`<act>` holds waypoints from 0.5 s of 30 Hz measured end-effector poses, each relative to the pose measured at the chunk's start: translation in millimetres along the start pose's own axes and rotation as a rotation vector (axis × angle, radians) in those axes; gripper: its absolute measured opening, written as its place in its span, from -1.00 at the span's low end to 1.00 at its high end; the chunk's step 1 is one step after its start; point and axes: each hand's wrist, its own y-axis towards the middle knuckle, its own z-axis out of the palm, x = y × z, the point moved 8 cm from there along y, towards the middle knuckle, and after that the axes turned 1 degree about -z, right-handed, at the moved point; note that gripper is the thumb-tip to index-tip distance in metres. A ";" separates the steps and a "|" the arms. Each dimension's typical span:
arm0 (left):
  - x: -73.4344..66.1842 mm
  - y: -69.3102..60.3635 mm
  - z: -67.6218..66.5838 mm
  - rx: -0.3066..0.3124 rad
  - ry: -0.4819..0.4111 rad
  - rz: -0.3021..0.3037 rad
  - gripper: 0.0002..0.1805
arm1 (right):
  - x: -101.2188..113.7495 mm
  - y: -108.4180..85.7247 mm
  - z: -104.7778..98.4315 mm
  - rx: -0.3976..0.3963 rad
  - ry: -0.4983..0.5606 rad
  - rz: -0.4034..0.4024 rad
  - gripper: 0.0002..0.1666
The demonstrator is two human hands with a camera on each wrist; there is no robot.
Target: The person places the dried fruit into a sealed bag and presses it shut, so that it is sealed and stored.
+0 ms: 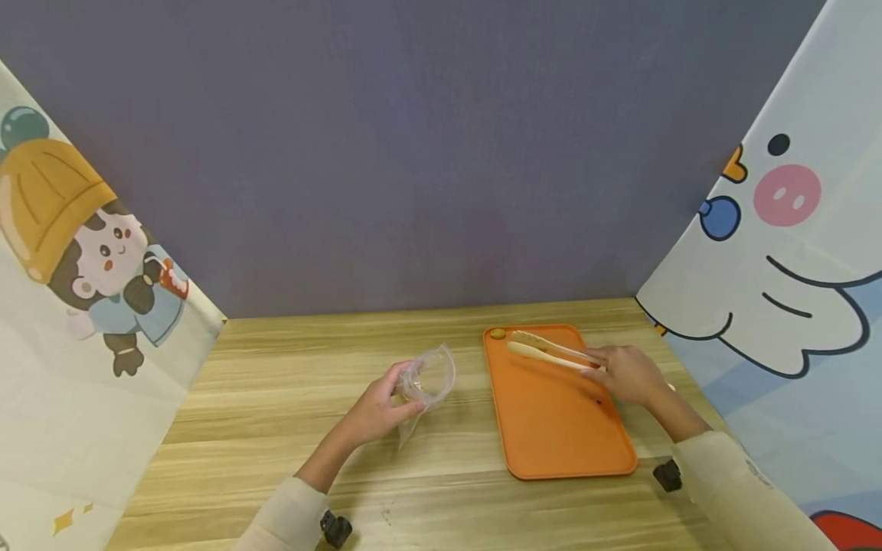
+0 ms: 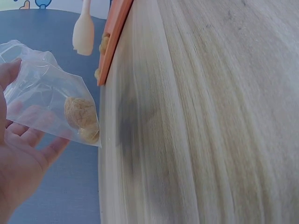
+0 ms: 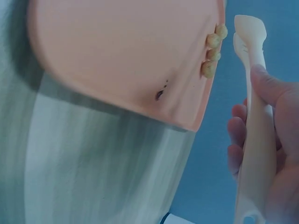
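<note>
My left hand (image 1: 377,409) holds a clear plastic bag (image 2: 44,86), its mouth spread in the head view. Tan, wrinkled lumps (image 2: 79,113) lie in the bag's lower corner. In my right hand (image 1: 628,375) is a pair of cream tongs (image 3: 259,154), gripped along the arms. Their tips reach over the far part of an orange tray (image 1: 551,436), slightly apart from each other. Several small round tan pieces (image 3: 213,41) sit along one edge of that tray, and one piece (image 1: 498,334) is at its far left corner. The tongs' tips appear to hold nothing in the right wrist view.
A wood-grain table (image 1: 276,428) lies under everything, with a grey panel (image 1: 427,168) behind it. Cartoon-printed panels (image 1: 779,306) stand at both sides. A dark mark (image 3: 160,94) shows on the tray. Each sleeve has a small black device (image 1: 336,528) beside it.
</note>
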 end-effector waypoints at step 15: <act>0.1 -0.3 -0.2 0.011 0.023 0.011 -0.25 | -22.3 -7.4 16.9 0.060 0.017 0.075 -0.40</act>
